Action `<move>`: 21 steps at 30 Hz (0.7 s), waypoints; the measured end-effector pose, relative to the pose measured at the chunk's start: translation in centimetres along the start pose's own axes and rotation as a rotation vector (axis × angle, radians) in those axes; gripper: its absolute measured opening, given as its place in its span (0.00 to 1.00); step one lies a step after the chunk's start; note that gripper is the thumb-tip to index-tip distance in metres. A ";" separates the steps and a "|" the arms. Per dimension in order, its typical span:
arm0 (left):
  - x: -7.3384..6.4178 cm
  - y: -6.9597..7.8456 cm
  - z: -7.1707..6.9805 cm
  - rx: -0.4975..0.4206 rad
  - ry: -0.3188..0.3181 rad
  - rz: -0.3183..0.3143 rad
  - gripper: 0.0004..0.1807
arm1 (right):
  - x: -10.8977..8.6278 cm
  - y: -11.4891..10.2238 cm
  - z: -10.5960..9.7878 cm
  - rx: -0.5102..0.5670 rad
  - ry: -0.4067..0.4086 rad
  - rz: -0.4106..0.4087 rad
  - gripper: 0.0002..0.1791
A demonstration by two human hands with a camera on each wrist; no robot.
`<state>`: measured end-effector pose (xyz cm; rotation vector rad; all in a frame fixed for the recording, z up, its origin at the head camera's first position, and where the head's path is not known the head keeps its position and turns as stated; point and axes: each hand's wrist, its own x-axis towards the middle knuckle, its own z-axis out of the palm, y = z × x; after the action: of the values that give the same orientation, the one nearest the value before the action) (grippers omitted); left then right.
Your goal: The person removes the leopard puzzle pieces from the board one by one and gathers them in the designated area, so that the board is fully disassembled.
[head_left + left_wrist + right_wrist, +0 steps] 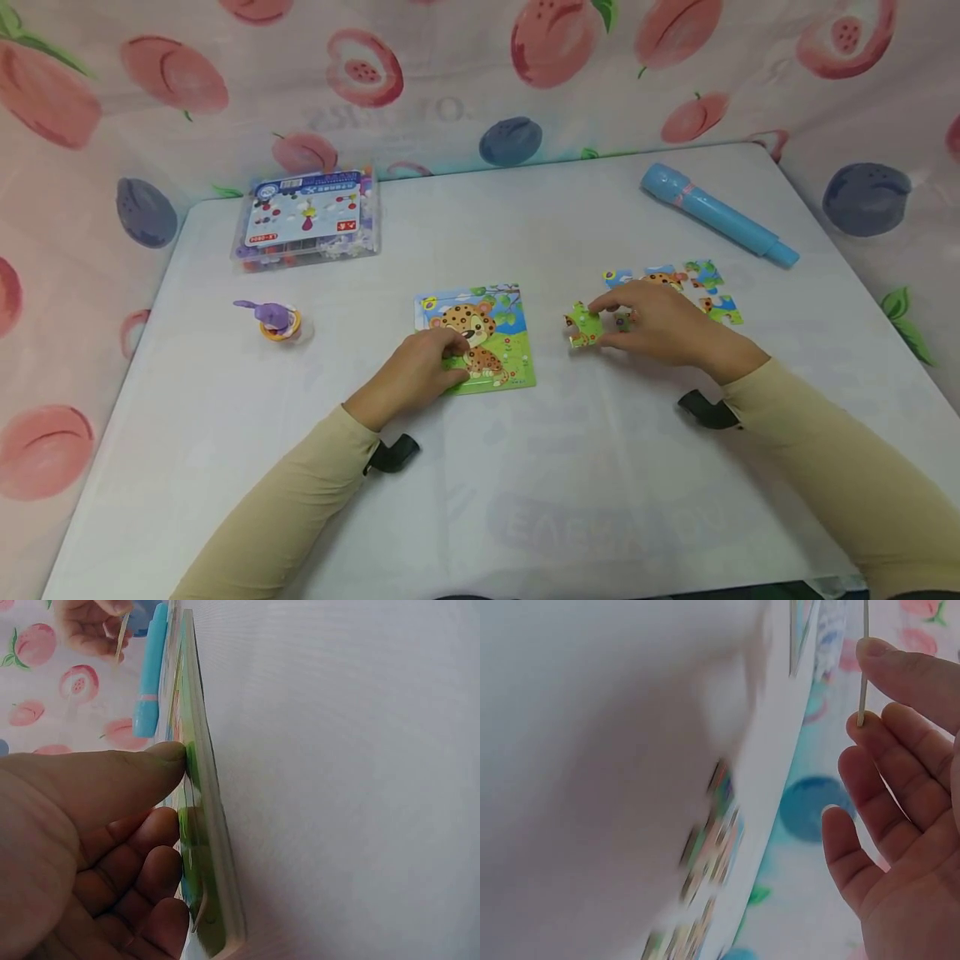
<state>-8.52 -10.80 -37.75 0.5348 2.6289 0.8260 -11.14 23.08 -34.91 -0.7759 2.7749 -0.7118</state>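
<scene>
My left hand (pixel 416 375) rests on the lower left of a square puzzle board (pixel 506 346) that shows a spotted leopard cub on grass. In the left wrist view its thumb (pixel 127 776) and bent fingertips touch the board's face, beside its thick edge. To the right, my right hand (pixel 660 325) pinches a mostly green jigsaw piece (pixel 582 327) between thumb and fingers. The right wrist view shows this piece (pixel 864 682) edge-on, raised above the table, with the other fingers spread loosely. Several loose jigsaw pieces (pixel 707 275) lie behind and partly under the right hand.
A clear plastic case (pixel 307 212) of small colourful parts stands at the back left. In front of it is a small cup-like toy with a purple top (pixel 276 317). A blue tube-shaped object (pixel 716 217) lies at the back right of the white-covered table (pixel 450 517).
</scene>
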 end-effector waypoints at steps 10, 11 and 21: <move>0.0 -0.1 0.0 0.000 0.007 0.009 0.16 | -2.7 3.0 -1.8 -0.006 0.051 0.118 0.23; 0.0 -0.1 0.0 0.002 0.008 0.014 0.16 | -3.0 3.3 -1.9 -0.011 0.055 0.133 0.23; -0.1 -0.2 0.0 -0.004 0.006 0.017 0.17 | -5.6 6.1 -2.7 -0.047 0.008 0.322 0.26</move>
<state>-8.51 -11.00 -37.89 0.5557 2.6306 0.8392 -9.84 31.67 -35.34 -0.3191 2.8345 -0.5895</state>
